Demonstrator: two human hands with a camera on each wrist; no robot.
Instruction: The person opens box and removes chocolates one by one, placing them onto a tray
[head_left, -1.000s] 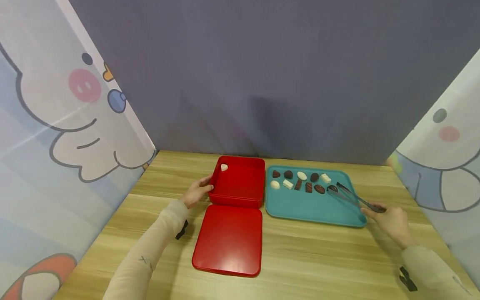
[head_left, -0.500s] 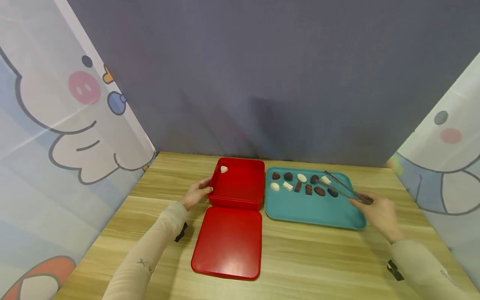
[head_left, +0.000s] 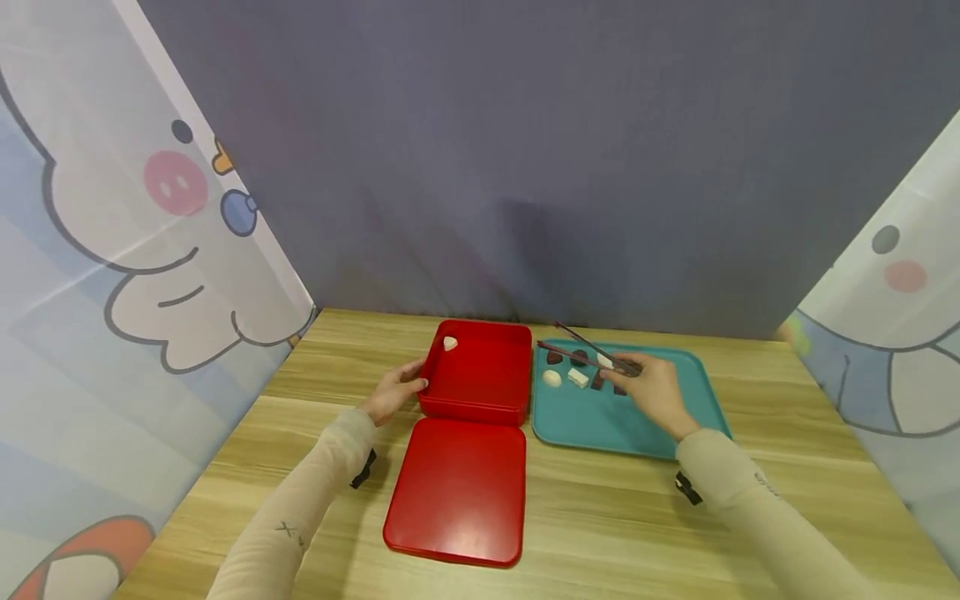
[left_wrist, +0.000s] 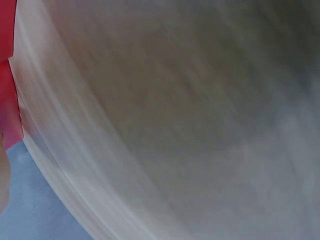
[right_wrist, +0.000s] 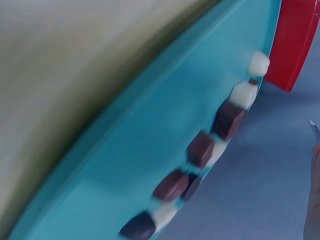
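My left hand (head_left: pixel 395 392) touches the left wall of the red box (head_left: pixel 487 371) with fingers and thumb. One white chocolate (head_left: pixel 450 343) lies in the box's far left corner. Dark slim tongs (head_left: pixel 592 348) are pinched in my right hand (head_left: pixel 656 392), above the blue tray (head_left: pixel 577 425). Their two arms stand apart near the box's right edge, and I see nothing between the tips. Dark and white chocolates sit in rows on the tray, among them an oval white chocolate (head_left: pixel 552 378); my right hand hides several. The right wrist view shows a row with a dark chocolate (right_wrist: pixel 228 120).
A red lid (head_left: pixel 457 492) lies flat on the wooden table (head_left: pixel 600 533), just in front of the box. The tray stands close to the box's right side. A grey cloth backdrop (head_left: pixel 562 167) rises behind the table, with printed curtains (head_left: pixel 172 275) on both sides.
My right hand has carried the tongs leftward over the tray, from its right edge to near the box. The left hand stays at the box; the white chocolate in it has not moved.
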